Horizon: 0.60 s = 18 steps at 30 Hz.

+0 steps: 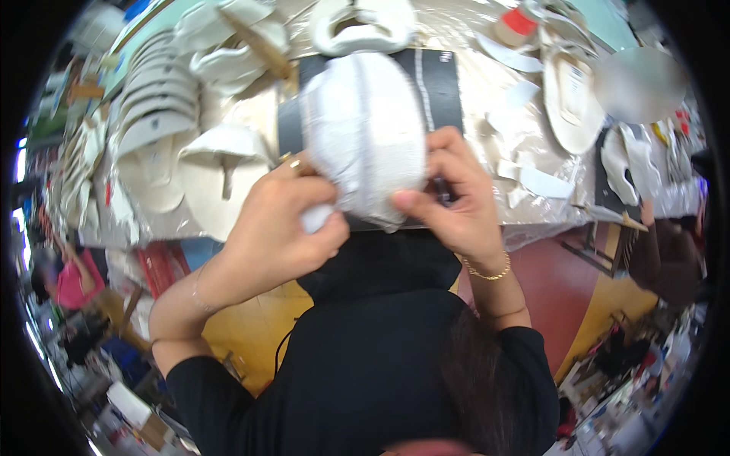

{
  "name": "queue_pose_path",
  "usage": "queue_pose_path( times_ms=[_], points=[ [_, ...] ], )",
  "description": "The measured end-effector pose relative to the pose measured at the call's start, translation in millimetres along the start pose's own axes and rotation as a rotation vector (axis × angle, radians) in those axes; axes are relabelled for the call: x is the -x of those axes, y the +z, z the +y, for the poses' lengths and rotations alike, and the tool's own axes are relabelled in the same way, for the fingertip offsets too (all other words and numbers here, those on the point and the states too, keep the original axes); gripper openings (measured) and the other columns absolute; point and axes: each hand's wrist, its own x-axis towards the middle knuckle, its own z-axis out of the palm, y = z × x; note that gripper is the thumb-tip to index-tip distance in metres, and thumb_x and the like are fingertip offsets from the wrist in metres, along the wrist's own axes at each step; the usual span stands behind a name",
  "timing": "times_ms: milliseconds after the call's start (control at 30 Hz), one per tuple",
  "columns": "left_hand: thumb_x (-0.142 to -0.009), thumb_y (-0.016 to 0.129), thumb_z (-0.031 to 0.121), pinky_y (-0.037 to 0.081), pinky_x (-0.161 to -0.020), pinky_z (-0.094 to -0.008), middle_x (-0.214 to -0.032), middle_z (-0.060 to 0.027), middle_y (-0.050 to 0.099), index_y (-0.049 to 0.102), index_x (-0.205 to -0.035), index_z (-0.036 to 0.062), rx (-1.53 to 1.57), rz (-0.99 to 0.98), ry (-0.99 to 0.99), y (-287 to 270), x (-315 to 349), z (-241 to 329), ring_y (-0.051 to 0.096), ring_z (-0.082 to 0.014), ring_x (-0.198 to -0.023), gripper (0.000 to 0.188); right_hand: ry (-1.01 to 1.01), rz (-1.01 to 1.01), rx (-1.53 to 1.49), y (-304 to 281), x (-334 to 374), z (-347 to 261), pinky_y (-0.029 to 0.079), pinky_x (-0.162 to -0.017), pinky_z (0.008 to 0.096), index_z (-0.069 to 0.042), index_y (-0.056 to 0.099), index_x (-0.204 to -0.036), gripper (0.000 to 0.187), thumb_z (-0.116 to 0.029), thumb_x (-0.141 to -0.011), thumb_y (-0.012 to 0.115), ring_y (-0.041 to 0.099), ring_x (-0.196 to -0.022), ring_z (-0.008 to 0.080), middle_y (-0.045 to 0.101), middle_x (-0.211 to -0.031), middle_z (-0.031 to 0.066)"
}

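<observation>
Between my hands is a white, padded-looking shoe upper (369,137) with a lengthwise seam, held over the near edge of the table. My left hand (277,220) is closed at its lower left edge, with a ring on one finger. A small white bit (318,218) shows between thumb and fingers; whether it belongs to the upper I cannot tell. My right hand (460,197) grips the opposite edge, its thumb pressed on the lower right and its fingers curled behind. Under the upper lies a black board (445,91).
On the plastic-covered table (475,159), a row of beige sandals (156,140) stands at left. Another white upper (363,30) lies beyond the board. At right are a pale footbed sandal (570,99) and white cut pieces (544,181). Other people work at both sides.
</observation>
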Motion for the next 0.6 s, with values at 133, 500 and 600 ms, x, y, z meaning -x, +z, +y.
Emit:
queue_pose_path(
  times_ms=[133, 500, 600],
  points=[
    [-0.077, 0.065, 0.005, 0.046, -0.063, -0.0352, -0.077, -0.0143, 0.06, 0.062, -0.074, -0.0028, -0.112, 0.151, 0.256, 3, -6, 5, 0.062, -0.0239, -0.072, 0.009, 0.043, 0.013, 0.042, -6, -2, -6, 0.037, -0.062, 0.0218, 0.002, 0.067, -0.093, 0.027, -0.013, -0.079, 0.084, 0.044, -0.072, 0.0067, 0.052, -0.097, 0.0017],
    [-0.077, 0.085, 0.018, 0.051, -0.078, -0.031, -0.101, -0.0128, 0.068, 0.073, -0.095, -0.0013, -0.009, 0.067, 0.237, 4, -5, 0, 0.066, -0.0219, -0.092, 0.03, 0.055, -0.001, 0.059, -24, -6, -7, 0.034, -0.062, 0.0183, 0.001, 0.066, -0.088, 0.023, -0.012, -0.079, 0.083, 0.042, -0.071, 0.0033, 0.053, -0.1, -0.0006],
    [-0.076, 0.086, 0.014, 0.051, -0.08, -0.0304, -0.104, -0.0111, 0.069, 0.073, -0.1, 0.0007, 0.101, 0.093, 0.303, 6, -7, -5, 0.066, -0.0211, -0.095, 0.03, 0.11, 0.073, -0.08, -24, -6, -3, 0.033, -0.061, 0.0179, 0.001, 0.066, -0.085, 0.023, -0.013, -0.08, 0.084, 0.041, -0.07, 0.0032, 0.053, -0.1, -0.0001]
  ],
)
